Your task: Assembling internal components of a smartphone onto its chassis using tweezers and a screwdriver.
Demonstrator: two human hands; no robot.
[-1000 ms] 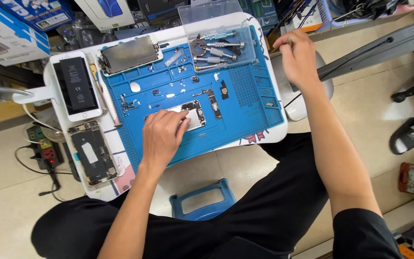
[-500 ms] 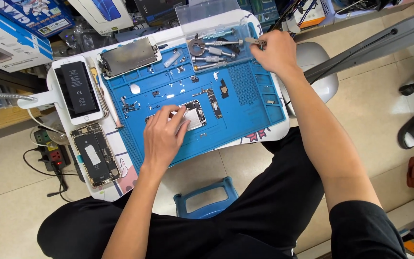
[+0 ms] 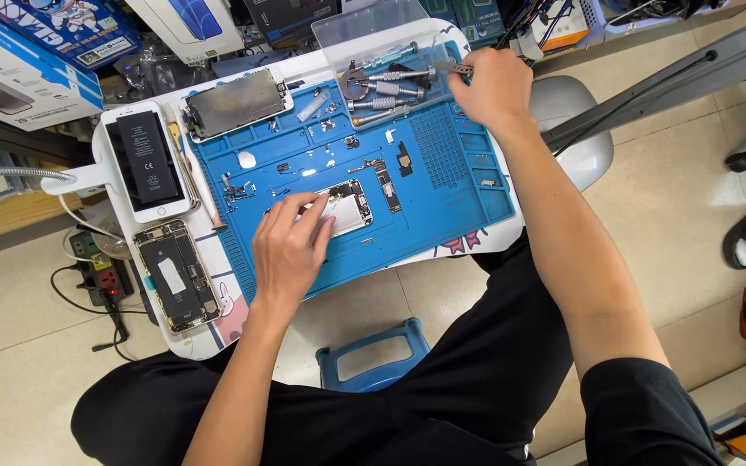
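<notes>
Nearest the body, a blue plastic stool (image 3: 371,362) is sitting on the floor under the edge of the small white table (image 3: 209,332). Just above it, the left hand (image 3: 291,246) is lying flat on the blue repair mat (image 3: 442,173), its fingertips (image 3: 317,207) pressing down on a small metal-shielded circuit board (image 3: 347,207) near the mat's middle; it is pinning the board rather than clasping it. Keeping that pressure even and straight down looks wise, since loose screws and small brackets are lying close around the board.

To the left, an opened phone chassis (image 3: 174,274) and a second opened phone showing its black battery (image 3: 146,160) are resting beside the mat, with a detached screen panel (image 3: 235,102) beyond them.

Farthest out, the right hand (image 3: 492,85) is reaching over the mat's top tray, fingers curled on a slim metal tool (image 3: 449,66), apparently tweezers, beside a row of screwdrivers (image 3: 386,91). Lifting it cleanly, without nudging its neighbours, would suit here.
</notes>
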